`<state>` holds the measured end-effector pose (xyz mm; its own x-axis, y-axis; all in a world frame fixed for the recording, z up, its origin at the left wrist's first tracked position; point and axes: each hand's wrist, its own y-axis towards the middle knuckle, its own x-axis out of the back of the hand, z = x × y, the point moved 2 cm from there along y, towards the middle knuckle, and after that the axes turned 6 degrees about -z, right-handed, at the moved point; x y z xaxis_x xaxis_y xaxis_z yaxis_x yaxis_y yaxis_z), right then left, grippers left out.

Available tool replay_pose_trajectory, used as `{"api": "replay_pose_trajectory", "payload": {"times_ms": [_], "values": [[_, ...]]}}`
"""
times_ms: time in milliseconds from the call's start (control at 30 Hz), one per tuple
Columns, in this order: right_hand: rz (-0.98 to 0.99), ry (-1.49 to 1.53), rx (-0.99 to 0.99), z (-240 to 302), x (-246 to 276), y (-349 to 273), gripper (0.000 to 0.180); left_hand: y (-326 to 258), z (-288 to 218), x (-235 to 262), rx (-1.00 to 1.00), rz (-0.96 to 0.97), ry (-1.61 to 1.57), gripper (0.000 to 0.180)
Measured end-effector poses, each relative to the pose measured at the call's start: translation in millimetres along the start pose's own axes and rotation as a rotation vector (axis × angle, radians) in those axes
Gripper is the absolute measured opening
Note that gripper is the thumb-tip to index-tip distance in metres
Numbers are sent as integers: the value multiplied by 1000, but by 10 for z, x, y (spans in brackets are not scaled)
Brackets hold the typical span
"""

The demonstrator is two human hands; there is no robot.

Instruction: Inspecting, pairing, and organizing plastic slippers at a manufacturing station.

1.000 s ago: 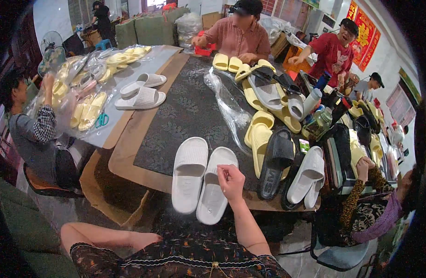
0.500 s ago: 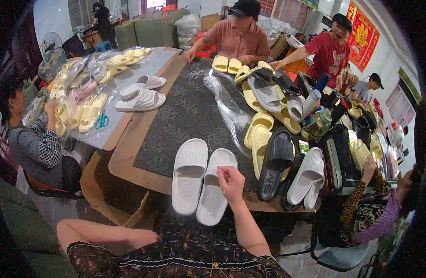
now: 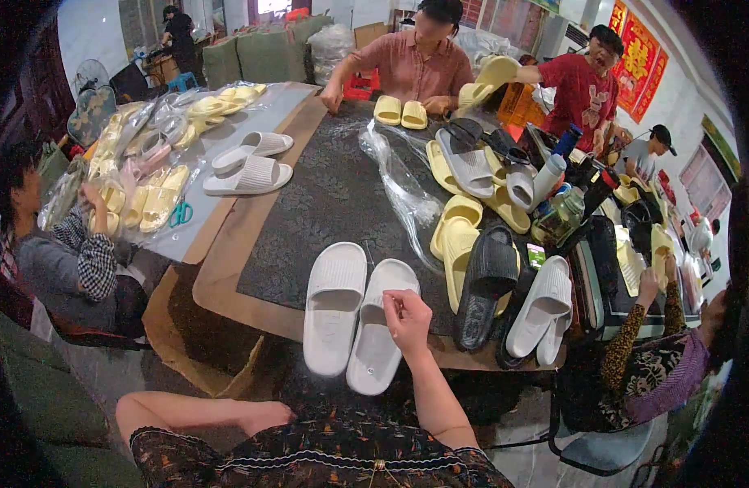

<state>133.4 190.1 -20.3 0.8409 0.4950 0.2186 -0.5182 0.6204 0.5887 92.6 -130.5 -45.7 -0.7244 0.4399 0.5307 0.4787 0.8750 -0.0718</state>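
Two white slide sandals lie side by side at the table's near edge, toes away from me, heels overhanging it: the left slide and the right slide. Over the right slide, just below its ribbed strap, my right hand is held with fingers curled and thumb and forefinger pinched together. Whether anything small is in that pinch is hidden. My left hand rests low by my lap, apart from the slides, its fingers lost against my dark patterned clothing.
Right of me lie a black slide, yellow slides and a white pair. Clear plastic film crosses the dark table mat. Another grey-white pair sits far left, near teal scissors. Co-workers surround the tables.
A person at the far right has lifted yellow slides off the pile toward the person opposite. My left arm has shifted slightly right; my right hand is nearly unmoved.
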Motion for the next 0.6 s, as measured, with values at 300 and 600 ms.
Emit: {"api": "replay_pose_trajectory", "payload": {"times_ms": [300, 600], "values": [[-5, 10, -33, -15, -7, 9, 3, 55, -25, 66, -54, -27, -155, 40], [-6, 37, -9, -23, -14, 3, 4, -186, -51, -216, -75, -586, -268, 46]]}}
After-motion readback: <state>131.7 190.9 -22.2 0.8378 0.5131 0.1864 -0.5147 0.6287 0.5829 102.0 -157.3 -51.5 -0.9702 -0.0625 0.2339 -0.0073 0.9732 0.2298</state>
